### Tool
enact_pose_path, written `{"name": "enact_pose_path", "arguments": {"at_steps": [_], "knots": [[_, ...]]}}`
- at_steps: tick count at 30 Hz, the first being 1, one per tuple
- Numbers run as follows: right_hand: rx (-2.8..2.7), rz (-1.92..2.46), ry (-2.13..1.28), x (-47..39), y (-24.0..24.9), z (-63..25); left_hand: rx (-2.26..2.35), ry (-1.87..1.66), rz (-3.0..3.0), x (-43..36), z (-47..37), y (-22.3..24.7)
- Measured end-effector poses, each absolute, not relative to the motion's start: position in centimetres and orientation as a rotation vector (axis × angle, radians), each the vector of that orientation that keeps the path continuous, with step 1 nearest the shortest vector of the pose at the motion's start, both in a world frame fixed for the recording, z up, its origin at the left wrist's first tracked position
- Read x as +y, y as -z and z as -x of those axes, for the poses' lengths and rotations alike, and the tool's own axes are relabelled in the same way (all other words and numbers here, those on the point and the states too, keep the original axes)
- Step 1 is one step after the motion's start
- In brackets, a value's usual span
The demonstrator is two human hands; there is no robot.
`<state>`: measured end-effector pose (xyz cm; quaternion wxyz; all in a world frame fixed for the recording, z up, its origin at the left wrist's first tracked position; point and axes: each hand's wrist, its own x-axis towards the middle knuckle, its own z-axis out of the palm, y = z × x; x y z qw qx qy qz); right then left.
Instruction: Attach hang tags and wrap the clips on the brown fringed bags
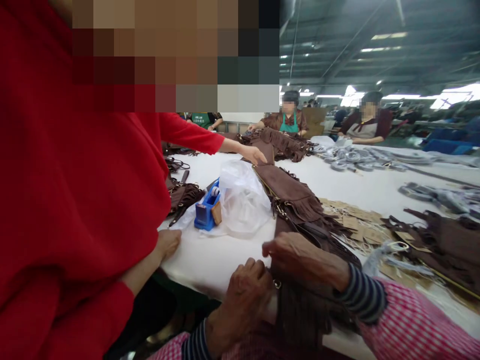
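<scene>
The brown bag (302, 310) lies under the right hand (300, 254), the nearer one, and just right of the left hand (248, 290), fringe toward its handler; I can't make out its long axis. Both hands are curled, fingers bent; whether either grips it, I can't tell.

a patch of bare table (208, 257), hemmed on three sides
the left hand (245, 295) had room forward as far as the dispenser (204, 216) and plastic (245, 200), which blocked the middle. a co-worker's hand (168, 244) stood in the way at left, brown bags (296, 192) at right; beyond the plastic, a red sleeve (198, 136) reached across.
</scene>
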<state>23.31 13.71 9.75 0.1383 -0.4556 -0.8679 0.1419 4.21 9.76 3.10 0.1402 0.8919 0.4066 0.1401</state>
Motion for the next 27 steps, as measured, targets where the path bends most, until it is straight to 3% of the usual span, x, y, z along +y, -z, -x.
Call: {"name": "enact_pose_path", "arguments": {"at_steps": [4, 10, 27], "knots": [[-2.472, 1.461, -0.173, 21.0, -9.0, -19.9, 0.979, -0.644, -2.341, 12.2, -2.6, -3.2], [-2.34, 1.64, -0.024, 27.4, -7.2, -17.2, 1.159, -0.748, -2.164, 13.0, -3.0, -1.9], [-2.523, 1.605, -0.076, 26.2, -4.8, -18.4, 1.195, -0.813, -2.117, 12.7, -3.5, -1.8]]}}
